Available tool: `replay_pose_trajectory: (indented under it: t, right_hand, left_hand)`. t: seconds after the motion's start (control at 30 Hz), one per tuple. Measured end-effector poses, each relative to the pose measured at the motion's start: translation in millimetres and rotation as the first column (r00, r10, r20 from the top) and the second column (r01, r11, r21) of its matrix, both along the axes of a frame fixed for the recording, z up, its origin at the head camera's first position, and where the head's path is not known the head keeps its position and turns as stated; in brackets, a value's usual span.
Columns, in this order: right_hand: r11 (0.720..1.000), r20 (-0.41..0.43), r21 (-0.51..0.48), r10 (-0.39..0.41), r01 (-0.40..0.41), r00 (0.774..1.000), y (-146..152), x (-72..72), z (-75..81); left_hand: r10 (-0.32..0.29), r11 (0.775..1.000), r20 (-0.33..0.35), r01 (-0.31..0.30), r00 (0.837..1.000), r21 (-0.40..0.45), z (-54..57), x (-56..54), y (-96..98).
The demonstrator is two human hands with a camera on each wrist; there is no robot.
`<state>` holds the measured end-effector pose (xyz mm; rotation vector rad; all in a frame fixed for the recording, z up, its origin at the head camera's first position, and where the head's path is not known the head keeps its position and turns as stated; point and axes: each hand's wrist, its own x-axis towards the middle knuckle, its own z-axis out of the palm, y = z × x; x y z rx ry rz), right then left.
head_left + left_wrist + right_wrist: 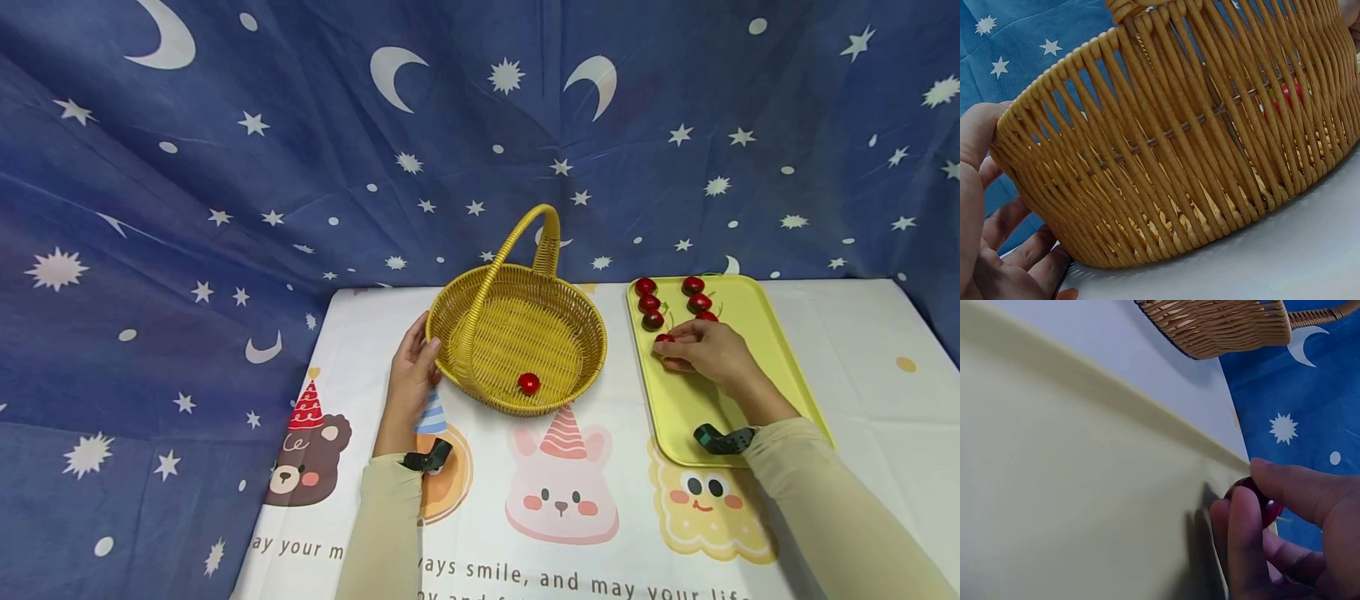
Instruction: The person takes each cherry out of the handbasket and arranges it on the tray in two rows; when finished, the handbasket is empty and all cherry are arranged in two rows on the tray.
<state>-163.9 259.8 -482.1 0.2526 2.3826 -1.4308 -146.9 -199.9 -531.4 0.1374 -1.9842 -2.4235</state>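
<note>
A yellow wicker basket [517, 400] with a tall arched handle stands in the middle of the table. One red cherry [528, 383] lies inside it near the front. My left hand [412, 371] grips the basket's left side, thumb at the rim and fingers against the outer wall. Over the yellow tray [697, 433] on the right, my right hand [712, 354] pinches a dark red cherry [1270, 514] between thumb and fingers. Behind that hand several more cherries sit in two rows, a left row [649, 303] and a right row [699, 303], the nearest right one partly hidden.
A white tablecloth [562, 567] with cartoon animals and lettering covers the table. Dark blue cloth [450, 167] with moons and stars hangs behind and to the left. The tray's low raised rim [1147, 403] lies between the right hand and the basket.
</note>
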Motion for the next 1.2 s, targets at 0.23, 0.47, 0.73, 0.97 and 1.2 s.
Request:
replay_pose_trajectory:
  t: [0.23, 0.47, 0.73, 0.97, 1.2]
  right_hand:
    - [0.990, 0.009, 0.141, -0.022, 0.020, 1.000, -5, -3.4, 1.2]
    - [0.975, 0.049, 0.221, -0.038, 0.027, 0.998, -9, -7.9, 2.4]
    - [0.970, 0.068, 0.240, -0.064, 0.047, 0.996, -11, -9.7, 3.3]
    - [0.967, 0.067, 0.252, -0.062, 0.043, 0.996, -11, -11.3, 0.9]
    - [0.970, 0.088, 0.236, -0.080, 0.057, 0.993, -10, -12.8, -0.4]
  left_hand:
    - [-0.005, 1.000, -0.015, 0.005, 1.000, 0.010, -1.3, 0.2, -0.7]
    - [-0.006, 1.000, -0.012, 0.006, 1.000, 0.019, -2.3, -0.5, -0.7]
    - [-0.008, 1.000, -0.017, 0.008, 1.000, 0.014, -1.5, -0.5, -0.5]
    - [-0.008, 1.000, -0.017, 0.008, 1.000, -0.001, -0.2, 0.6, -0.5]
    - [0.002, 1.000, -0.019, -0.002, 1.000, -0.009, -0.4, 0.4, 0.0]
